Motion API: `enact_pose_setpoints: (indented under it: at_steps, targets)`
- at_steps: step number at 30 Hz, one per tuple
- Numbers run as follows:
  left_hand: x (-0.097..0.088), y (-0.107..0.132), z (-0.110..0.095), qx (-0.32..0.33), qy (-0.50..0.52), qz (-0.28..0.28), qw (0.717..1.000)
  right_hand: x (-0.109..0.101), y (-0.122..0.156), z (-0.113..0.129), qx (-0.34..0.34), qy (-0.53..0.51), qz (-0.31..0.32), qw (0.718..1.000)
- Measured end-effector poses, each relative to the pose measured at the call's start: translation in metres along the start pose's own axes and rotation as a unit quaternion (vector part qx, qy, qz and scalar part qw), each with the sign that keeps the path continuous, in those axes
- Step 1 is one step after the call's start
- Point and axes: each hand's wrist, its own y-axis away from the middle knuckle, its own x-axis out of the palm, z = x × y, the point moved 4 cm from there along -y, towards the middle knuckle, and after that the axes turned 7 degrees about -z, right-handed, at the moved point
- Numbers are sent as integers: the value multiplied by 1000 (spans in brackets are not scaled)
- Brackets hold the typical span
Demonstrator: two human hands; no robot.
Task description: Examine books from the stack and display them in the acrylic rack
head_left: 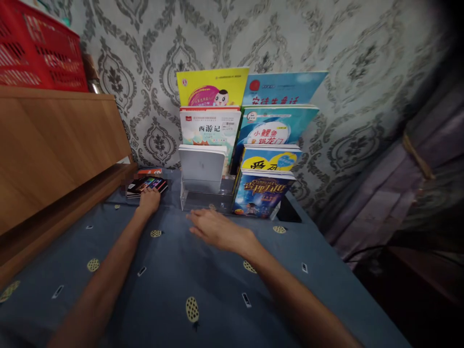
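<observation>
My left hand (149,199) is at a short stack of dark-covered books (147,185) lying on the left, its fingers closed over the near edge of the top book; the thumb is hidden. My right hand (213,227) hovers or rests with fingers stretched out, holding nothing, before the front tier of a clear stepped book stand (206,199). Upright in that stand are a grey-covered book (201,166), a white book with Chinese lettering (210,126), a yellow book (213,87), and, on the right, a dark blue book (263,193) before several other books.
A blue cloth with pineapple prints (174,275) covers the surface. Along the left runs a wooden cabinet (61,150) with a red plastic basket (43,53) on top. Patterned wallpaper (159,43) stands behind. A dark flat object (290,209) lies right of the stand, near a curtain (377,179).
</observation>
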Motion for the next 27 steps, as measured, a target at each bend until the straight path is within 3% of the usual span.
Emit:
enact_pose_setpoints:
  at_steps: [3, 7, 11, 15, 17, 22, 27]
  targets:
    - [-7, 25, 4, 36, -12, 4, 999, 52, 16, -8, 20, -13, 48, 999]
    - [-17, 67, 7, 74, -20, 11, 997, 88, 47, -18, 44, -41, 39, 997]
    - [-35, 109, 0, 117, -61, 19, 991, 95, 61, -22, 50, -50, -8, 997]
    - [-59, 151, -23, 175, -70, 36, 981, 95, 61, -22, 54, -53, -29, 997]
    - [-67, 172, -41, 203, -61, 38, 976, 96, 62, -23, 54, -59, -44, 996]
    - [-71, 222, -104, 278, 5, -30, 960, 95, 63, -30, 81, -81, -135, 984]
    - [-83, 246, -150, 348, 110, -89, 927, 92, 62, -34, 90, -98, -176, 975]
